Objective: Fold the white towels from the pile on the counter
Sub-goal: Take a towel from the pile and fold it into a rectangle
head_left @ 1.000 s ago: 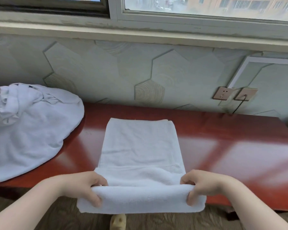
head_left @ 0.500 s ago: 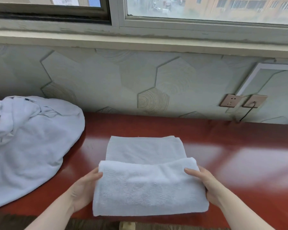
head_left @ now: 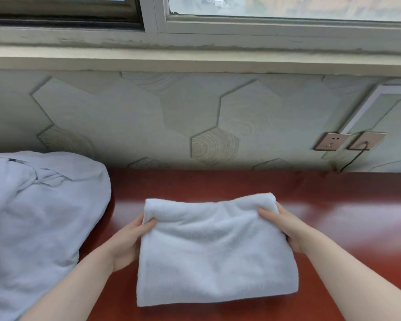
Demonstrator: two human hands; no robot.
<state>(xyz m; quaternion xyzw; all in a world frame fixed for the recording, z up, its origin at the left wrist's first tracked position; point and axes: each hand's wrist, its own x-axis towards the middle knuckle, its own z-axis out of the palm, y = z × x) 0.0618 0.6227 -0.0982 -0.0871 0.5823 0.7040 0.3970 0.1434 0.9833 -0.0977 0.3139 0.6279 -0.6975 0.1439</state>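
Observation:
A folded white towel (head_left: pixel 215 253) lies on the red-brown counter (head_left: pixel 333 205) in front of me. My left hand (head_left: pixel 130 242) pinches its far left corner, thumb on top. My right hand (head_left: pixel 287 230) pinches the far right corner the same way. The far edge sags a little between the two hands. A heap of loose white towels (head_left: pixel 37 218) sits on the counter at the left, apart from the folded one.
The counter runs along a wall with hexagon panels under a window sill. Two wall sockets (head_left: pixel 350 141) sit at the right, one with a black cord running down to the counter's back edge.
The near end of the towel was lifted and carried over the far half; now both hands hold the far corners and the towel is half as long.

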